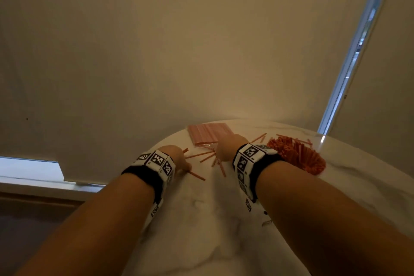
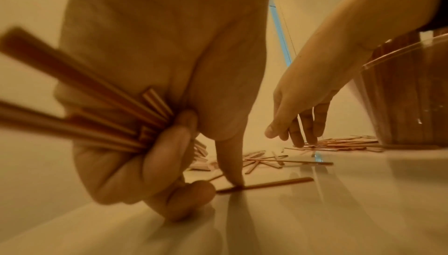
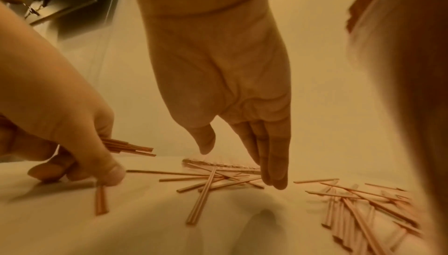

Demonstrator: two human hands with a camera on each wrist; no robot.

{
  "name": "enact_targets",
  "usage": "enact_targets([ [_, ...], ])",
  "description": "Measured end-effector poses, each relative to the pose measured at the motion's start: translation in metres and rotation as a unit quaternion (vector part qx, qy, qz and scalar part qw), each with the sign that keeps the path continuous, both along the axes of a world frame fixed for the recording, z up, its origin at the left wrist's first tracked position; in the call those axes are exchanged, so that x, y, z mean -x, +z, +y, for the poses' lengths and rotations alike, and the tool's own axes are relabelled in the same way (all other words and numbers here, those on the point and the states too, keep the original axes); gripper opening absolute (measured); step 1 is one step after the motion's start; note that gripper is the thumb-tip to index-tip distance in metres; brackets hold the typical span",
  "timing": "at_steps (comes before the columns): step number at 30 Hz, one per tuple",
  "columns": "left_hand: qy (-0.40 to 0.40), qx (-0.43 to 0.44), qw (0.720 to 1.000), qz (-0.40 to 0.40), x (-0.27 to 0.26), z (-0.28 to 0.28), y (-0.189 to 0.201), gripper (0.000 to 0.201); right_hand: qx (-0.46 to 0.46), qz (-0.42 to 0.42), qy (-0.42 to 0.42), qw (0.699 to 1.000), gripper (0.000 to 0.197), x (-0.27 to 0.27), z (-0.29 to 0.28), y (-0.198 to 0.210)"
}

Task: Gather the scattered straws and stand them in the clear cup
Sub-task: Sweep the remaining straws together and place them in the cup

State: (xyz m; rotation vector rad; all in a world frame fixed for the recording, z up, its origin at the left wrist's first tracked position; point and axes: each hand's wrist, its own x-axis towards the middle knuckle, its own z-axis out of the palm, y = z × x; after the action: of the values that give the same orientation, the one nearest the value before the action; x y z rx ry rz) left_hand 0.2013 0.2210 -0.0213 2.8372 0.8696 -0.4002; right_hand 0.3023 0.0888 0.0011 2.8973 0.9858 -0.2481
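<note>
Several thin orange straws (image 3: 208, 182) lie scattered on the white table (image 1: 201, 219). My left hand (image 2: 218, 190) grips a bundle of straws (image 2: 84, 117) in its curled fingers. Its forefinger presses on a single straw (image 2: 266, 182) lying on the table. My right hand (image 3: 242, 167) hangs over the scattered pile with straight fingers (image 3: 276, 178), their tips touching the straws; it holds nothing. The clear cup (image 1: 298, 154), packed with upright orange straws, stands just right of the right wrist. More loose straws (image 3: 363, 211) lie at the cup's foot.
A flat pack of pink straws (image 1: 208, 133) lies at the table's far edge, beyond the hands. The round table ends close behind it at a pale wall. A window strip (image 1: 349, 63) runs up at the right.
</note>
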Motion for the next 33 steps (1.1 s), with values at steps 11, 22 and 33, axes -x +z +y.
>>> enact_targets([
  [11, -0.078, -0.085, 0.993, 0.036, -0.033, 0.037, -0.037, 0.061, 0.067, -0.032, -0.024, 0.997, 0.038, -0.04, 0.046, -0.037],
  [22, -0.084, -0.103, 0.991, 0.034, -0.014, 0.025, -0.032, 0.021, 0.023, 0.018, -0.013, 0.999, 0.049, -0.01, 0.012, 0.0],
  [33, -0.082, -0.07, 0.993, 0.039, 0.032, -0.034, -0.005, 0.028, 0.059, 0.021, 0.068, 0.996, 0.04, 0.041, -0.049, -0.023],
])
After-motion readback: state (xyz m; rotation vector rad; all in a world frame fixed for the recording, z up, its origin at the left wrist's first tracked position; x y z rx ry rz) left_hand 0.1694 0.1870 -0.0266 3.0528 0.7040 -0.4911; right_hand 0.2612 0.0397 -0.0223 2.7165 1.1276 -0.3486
